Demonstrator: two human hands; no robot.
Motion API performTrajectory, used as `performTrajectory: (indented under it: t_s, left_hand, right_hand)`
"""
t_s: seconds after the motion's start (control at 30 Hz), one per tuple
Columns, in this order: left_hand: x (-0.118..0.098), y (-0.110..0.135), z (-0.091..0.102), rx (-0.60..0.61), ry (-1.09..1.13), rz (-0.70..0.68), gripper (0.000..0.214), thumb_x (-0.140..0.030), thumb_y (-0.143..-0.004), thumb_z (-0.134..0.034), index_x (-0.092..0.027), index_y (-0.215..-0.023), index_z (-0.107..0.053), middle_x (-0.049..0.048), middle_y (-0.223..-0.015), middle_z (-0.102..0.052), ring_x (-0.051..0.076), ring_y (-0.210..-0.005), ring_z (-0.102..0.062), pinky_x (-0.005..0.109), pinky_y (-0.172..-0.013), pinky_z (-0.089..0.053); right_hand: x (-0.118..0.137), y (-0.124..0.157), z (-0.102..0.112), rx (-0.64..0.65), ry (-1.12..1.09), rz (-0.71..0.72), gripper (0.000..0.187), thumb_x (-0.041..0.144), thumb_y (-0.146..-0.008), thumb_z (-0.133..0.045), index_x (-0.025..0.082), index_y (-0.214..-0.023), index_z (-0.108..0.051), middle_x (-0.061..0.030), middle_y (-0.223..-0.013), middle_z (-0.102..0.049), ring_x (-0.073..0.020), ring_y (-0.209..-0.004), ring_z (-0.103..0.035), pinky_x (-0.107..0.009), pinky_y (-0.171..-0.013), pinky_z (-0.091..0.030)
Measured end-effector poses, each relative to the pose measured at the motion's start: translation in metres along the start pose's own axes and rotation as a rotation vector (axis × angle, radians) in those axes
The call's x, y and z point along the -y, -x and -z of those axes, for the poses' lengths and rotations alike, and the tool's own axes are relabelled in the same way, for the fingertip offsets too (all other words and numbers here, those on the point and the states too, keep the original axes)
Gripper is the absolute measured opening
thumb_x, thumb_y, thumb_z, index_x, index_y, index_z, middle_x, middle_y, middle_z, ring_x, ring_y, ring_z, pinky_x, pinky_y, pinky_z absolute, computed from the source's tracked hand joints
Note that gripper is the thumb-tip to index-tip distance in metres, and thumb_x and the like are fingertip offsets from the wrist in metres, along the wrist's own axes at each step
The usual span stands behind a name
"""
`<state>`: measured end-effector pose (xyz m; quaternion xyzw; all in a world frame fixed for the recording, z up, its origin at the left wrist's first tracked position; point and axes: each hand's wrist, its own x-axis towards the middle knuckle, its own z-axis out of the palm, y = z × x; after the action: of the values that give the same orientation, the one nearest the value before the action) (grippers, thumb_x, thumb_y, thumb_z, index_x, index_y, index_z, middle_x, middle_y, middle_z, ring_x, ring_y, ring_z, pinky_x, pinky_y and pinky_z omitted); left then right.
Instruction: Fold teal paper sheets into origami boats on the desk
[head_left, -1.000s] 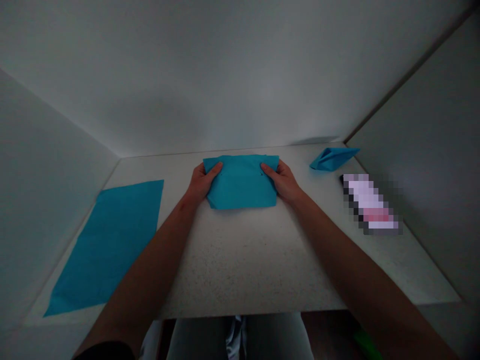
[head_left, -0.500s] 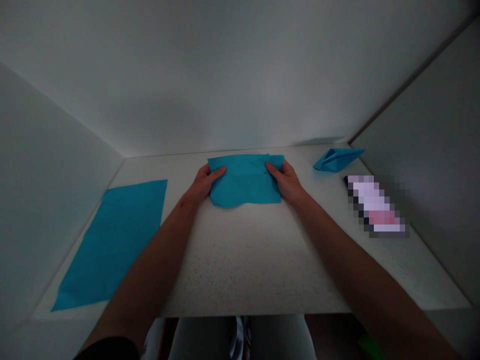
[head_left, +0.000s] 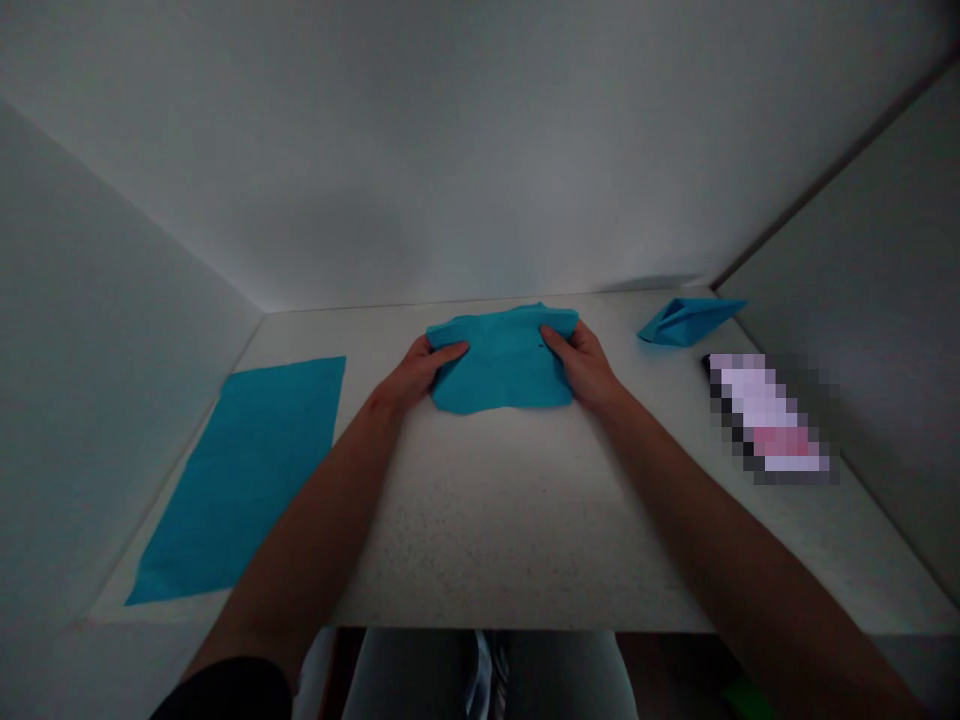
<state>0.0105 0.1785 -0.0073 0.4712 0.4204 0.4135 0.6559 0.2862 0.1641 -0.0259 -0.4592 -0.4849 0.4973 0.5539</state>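
Note:
Between my two hands is a blue sheet of paper, apparently folded, held above the white table. My left hand grips its left side, thumb on the face towards me and fingers hidden behind. On the right side, my right hand pinches it the same way. The paper's upper edge is uneven and its lower edge bows. Two small dark marks show near my right thumb. A larger flat blue sheet lies at the left, partly covered by my left forearm.
A folded blue paper boat stands at the back right of the white table. In front of it lies a phone-like device with a pixelated screen. Walls close in the table at the back and both sides.
The held paper has bent a little more, its top edge now wavy and its left corner lower. Both hands keep their grip. The whole view has shifted slightly.

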Motion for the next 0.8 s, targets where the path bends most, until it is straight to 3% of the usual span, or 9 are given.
performTrajectory:
  t_s: [0.23, 0.6, 0.8]
  left_hand:
    - [0.0022, 0.0003, 0.0056, 0.136, 0.007, -0.008, 0.069, -0.048, -0.061, -0.102, -0.021, -0.121, -0.079, 0.0139, -0.13, -0.08, 0.039, -0.13, -0.071, 0.051, -0.11, -0.059]
    - [-0.0021, 0.0021, -0.0005, 0.081, 0.033, 0.085, 0.069, -0.047, -0.066, -0.097, -0.02, -0.127, -0.078, 0.018, -0.126, -0.08, 0.041, -0.126, -0.072, 0.057, -0.11, -0.058]
    - [0.0043, -0.0018, 0.0011, 0.089, 0.035, 0.056, 0.067, -0.045, -0.065, -0.097, -0.023, -0.126, -0.078, 0.014, -0.127, -0.08, 0.038, -0.129, -0.072, 0.053, -0.111, -0.058]
  right_hand:
    - [0.002, 0.0007, -0.0011, -0.002, 0.011, 0.014, 0.055, 0.07, -0.08, -0.083, 0.03, -0.118, -0.075, -0.0046, -0.12, -0.081, -0.032, -0.118, -0.073, -0.055, -0.11, -0.057]
    - [0.0017, 0.0, 0.0001, -0.011, 0.037, 0.014, 0.054, 0.072, -0.08, -0.083, 0.03, -0.114, -0.075, -0.0043, -0.118, -0.081, -0.032, -0.117, -0.072, -0.053, -0.106, -0.058]
    - [0.0024, 0.0003, -0.0012, -0.008, 0.006, 0.011, 0.054, 0.07, -0.08, -0.084, 0.031, -0.116, -0.076, -0.0041, -0.122, -0.08, -0.0326, -0.121, -0.071, -0.055, -0.11, -0.056]
